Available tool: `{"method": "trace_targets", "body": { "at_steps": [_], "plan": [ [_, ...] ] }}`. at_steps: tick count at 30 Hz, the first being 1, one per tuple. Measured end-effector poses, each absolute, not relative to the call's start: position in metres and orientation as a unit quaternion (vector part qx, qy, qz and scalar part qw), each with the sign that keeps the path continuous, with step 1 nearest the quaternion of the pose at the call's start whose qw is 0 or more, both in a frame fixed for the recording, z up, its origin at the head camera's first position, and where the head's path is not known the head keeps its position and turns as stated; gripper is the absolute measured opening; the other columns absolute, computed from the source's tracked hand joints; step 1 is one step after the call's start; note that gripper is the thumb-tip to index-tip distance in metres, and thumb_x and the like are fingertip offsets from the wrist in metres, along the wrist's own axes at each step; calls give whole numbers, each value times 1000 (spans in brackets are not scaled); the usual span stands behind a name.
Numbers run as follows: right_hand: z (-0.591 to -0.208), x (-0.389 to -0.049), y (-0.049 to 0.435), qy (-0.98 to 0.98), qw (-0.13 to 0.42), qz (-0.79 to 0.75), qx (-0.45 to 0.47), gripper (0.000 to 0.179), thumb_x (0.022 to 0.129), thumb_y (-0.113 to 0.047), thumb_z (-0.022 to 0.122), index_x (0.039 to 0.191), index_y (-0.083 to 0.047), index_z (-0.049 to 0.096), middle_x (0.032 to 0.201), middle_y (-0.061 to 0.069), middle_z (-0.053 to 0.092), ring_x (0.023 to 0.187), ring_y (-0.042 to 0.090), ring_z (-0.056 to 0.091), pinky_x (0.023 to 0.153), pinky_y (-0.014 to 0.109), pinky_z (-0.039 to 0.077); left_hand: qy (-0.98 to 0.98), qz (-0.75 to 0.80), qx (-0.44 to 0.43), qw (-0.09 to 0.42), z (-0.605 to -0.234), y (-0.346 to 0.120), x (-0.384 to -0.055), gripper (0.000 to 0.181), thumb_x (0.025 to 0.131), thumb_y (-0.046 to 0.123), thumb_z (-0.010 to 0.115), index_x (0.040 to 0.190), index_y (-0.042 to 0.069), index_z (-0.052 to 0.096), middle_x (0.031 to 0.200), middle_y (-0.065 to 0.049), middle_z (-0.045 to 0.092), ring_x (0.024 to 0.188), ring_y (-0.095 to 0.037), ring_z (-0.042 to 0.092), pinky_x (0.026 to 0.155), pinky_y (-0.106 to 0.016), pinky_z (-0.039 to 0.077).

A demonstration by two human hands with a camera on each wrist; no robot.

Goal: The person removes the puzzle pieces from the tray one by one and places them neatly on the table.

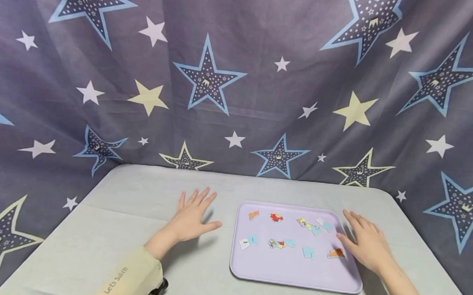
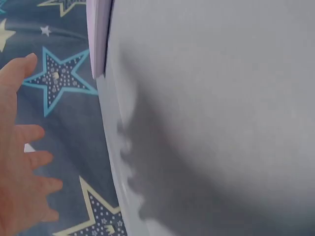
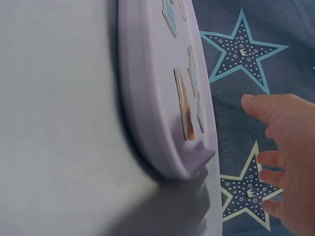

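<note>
A lavender tray (image 1: pixel 286 270) lies on the table with several small flat picture pieces on it. Among them are a red piece (image 1: pixel 276 217), a plain light-blue piece (image 1: pixel 308 253) and an orange piece (image 1: pixel 336 253) near the right edge. Two longer shapes, a yellow-and-blue one (image 1: pixel 309 225) and a multicoloured one (image 1: pixel 281 244), look like pieces side by side. My left hand (image 1: pixel 192 221) hovers left of the tray, fingers spread, holding nothing. At the tray's right edge my right hand (image 1: pixel 369 243) is held with fingers extended, also holding nothing.
A pale cloth-covered table (image 1: pixel 107 247) bears the tray on its right half. Behind it hangs a dark curtain (image 1: pixel 263 104) printed with stars, close along the table's far edge.
</note>
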State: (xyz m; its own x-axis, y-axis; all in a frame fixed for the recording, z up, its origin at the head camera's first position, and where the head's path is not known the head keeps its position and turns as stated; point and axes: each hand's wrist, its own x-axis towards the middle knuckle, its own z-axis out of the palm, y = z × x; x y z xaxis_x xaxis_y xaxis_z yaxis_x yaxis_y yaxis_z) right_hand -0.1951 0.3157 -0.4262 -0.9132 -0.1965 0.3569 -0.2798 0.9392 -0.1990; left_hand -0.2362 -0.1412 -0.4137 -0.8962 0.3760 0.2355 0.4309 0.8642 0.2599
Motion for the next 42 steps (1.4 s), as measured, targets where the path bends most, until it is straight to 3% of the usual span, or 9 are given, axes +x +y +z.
{"method": "trace_targets", "body": {
  "at_steps": [4,9,16,21,30,37,42],
  "plan": [
    [-429,-195,315,-973,145,137,115,63,84,-34,60,134,-1,40,123,28,48,111,47,44,84,62,35,-955,-169,-223,94,-416,-131,-235,78,77,56,59,139,13,38,145,-11,32,133,-39,25,106,-59,4],
    [-430,-193,312,-967,124,187,118,63,82,-27,64,132,5,41,120,30,49,106,48,47,86,59,37,-947,-180,-245,103,-419,-117,-233,71,77,51,62,133,9,45,138,-11,42,130,-35,32,107,-55,15],
    [-433,-191,316,-957,105,245,110,62,77,-12,67,129,9,41,115,30,52,92,40,57,77,53,45,-934,-180,-290,103,-422,-96,-230,60,77,43,64,125,8,52,127,-7,52,120,-26,44,102,-47,29],
    [-435,-191,319,-956,83,261,103,61,73,-4,64,127,10,41,111,30,55,85,32,60,73,45,47,-932,-160,-313,87,-421,-82,-226,55,77,40,65,121,9,56,122,-6,56,117,-24,47,101,-42,32],
    [-434,-194,322,-934,27,347,77,60,72,6,60,129,9,40,111,32,54,88,33,61,62,24,48,-923,-144,-354,41,-427,-61,-227,43,77,29,66,115,10,61,112,-3,60,106,-18,54,95,-33,39],
    [-437,-197,324,-921,-6,386,49,62,74,6,56,132,9,34,112,31,52,83,16,58,58,23,48,-919,-133,-370,21,-432,-51,-226,37,73,22,69,107,9,64,99,1,61,83,-8,55,80,-25,45],
    [-437,-195,324,-912,-9,407,45,62,73,8,55,131,11,33,109,32,52,74,4,52,55,24,47,-922,-121,-368,12,-433,-47,-225,30,74,17,68,102,8,65,95,1,59,80,-7,51,76,-22,44]
  ]
}}
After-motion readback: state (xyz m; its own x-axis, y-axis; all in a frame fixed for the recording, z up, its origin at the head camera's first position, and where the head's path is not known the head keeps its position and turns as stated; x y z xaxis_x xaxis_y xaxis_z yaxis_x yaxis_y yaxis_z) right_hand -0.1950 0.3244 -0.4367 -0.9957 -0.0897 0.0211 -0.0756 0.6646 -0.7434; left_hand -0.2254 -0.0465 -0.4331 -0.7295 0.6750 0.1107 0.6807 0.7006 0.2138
